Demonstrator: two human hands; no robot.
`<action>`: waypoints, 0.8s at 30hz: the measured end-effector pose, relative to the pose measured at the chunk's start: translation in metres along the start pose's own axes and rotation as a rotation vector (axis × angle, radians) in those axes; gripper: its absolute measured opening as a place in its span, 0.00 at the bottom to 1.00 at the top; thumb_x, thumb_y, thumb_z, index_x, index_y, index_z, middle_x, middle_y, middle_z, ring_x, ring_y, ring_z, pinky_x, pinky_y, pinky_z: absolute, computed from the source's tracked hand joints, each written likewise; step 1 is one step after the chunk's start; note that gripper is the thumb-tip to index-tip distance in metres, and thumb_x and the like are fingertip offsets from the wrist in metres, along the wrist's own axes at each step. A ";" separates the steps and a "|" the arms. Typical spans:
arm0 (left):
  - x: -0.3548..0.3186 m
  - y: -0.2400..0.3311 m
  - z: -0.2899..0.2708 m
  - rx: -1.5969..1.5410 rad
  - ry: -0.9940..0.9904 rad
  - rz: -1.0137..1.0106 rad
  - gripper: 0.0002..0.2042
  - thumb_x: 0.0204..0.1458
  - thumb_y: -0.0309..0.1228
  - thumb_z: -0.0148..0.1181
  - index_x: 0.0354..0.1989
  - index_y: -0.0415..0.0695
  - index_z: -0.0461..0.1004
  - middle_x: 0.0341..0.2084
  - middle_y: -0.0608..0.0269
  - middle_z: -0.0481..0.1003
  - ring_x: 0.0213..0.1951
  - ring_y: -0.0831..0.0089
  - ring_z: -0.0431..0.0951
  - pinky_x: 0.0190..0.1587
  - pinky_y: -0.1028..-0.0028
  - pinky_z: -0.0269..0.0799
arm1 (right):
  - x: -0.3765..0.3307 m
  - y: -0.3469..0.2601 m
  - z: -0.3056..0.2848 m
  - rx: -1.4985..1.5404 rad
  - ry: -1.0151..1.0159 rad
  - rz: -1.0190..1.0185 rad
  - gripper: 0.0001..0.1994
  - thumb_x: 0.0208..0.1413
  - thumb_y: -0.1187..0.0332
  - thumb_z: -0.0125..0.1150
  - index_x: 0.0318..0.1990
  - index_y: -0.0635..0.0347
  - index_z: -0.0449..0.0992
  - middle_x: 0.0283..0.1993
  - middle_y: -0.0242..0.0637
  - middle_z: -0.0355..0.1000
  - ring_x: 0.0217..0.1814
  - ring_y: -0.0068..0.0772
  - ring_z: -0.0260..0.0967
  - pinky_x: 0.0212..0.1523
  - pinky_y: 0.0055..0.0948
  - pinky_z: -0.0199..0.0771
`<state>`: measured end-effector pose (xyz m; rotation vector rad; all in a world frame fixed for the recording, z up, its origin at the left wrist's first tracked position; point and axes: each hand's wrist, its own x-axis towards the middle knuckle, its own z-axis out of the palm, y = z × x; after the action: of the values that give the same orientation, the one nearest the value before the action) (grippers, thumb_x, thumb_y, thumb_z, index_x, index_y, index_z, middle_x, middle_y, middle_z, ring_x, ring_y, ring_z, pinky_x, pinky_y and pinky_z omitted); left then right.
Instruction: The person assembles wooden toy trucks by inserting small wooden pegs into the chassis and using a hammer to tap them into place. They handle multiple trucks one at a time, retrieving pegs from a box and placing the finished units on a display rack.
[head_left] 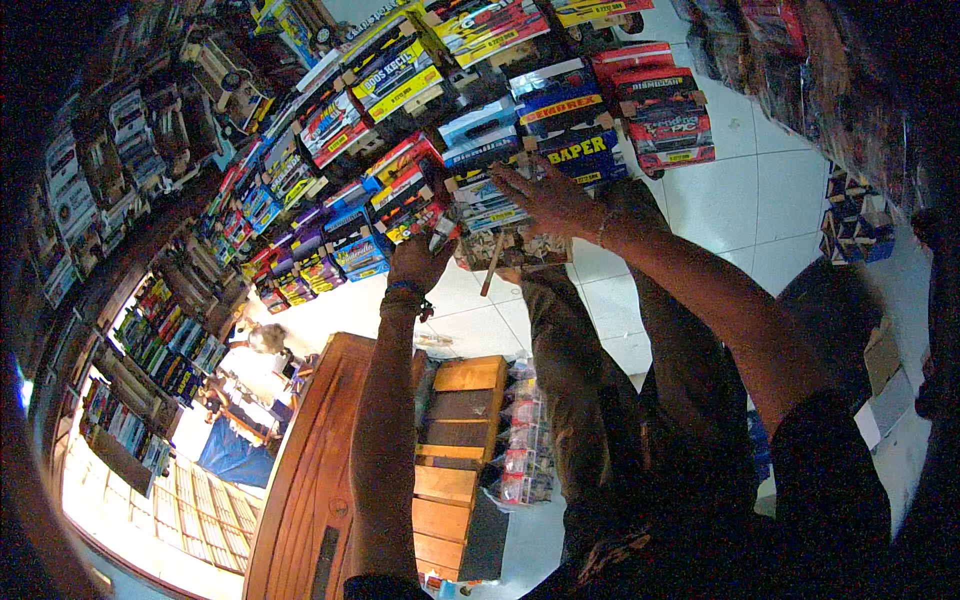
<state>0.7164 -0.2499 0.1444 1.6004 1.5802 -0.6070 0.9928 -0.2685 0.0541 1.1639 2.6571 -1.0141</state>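
Dark short sleeves [830, 490] at the lower edge frame two bare forearms reaching away. Of the hands, the left [418, 262] comes almost straight up, a dark bracelet [405, 290] at its wrist, fingers bent against the front of a red, white and black toy truck [402, 195]; whether it grips cannot be told. From the lower right, the right forearm slants across, its hand [558, 208] palm down, fingers spread leftward over a pale-blue and white toy truck [487, 203]; a grasp there cannot be made out. Just below, a thin light-brown stick [491, 268] stands slanted before a brown-patterned boxy piece [546, 250]. Beyond are rows of brightly coloured toy trucks [400, 78] on white floor tiles [722, 205]. Reddish-brown wooden furniture [305, 460] stands at lower left.
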 end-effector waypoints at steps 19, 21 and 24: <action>0.044 -0.025 -0.021 0.317 -0.062 0.248 0.30 0.54 0.54 0.61 0.60 0.47 0.71 0.48 0.43 0.78 0.47 0.47 0.80 0.50 0.54 0.76 | 0.061 -0.038 -0.004 0.029 0.089 0.124 0.65 0.21 0.38 0.80 0.74 0.45 0.52 0.67 0.51 0.60 0.67 0.53 0.62 0.69 0.58 0.52; 0.041 -0.015 -0.025 0.309 -0.043 0.261 0.29 0.54 0.53 0.60 0.59 0.49 0.72 0.44 0.43 0.79 0.44 0.47 0.81 0.47 0.53 0.77 | 0.060 -0.037 -0.004 0.041 0.058 0.135 0.65 0.21 0.38 0.80 0.74 0.43 0.53 0.67 0.51 0.60 0.67 0.53 0.62 0.69 0.57 0.52; 0.043 -0.006 -0.029 0.329 0.006 0.327 0.27 0.54 0.54 0.60 0.57 0.51 0.74 0.39 0.44 0.81 0.40 0.47 0.82 0.45 0.53 0.78 | 0.057 -0.037 -0.002 0.032 0.064 0.145 0.64 0.22 0.39 0.80 0.74 0.41 0.53 0.67 0.50 0.60 0.66 0.54 0.63 0.70 0.57 0.51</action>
<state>0.7095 -0.2013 0.1255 2.0524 1.2267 -0.7063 0.9274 -0.2494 0.0575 1.3955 2.5664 -1.0153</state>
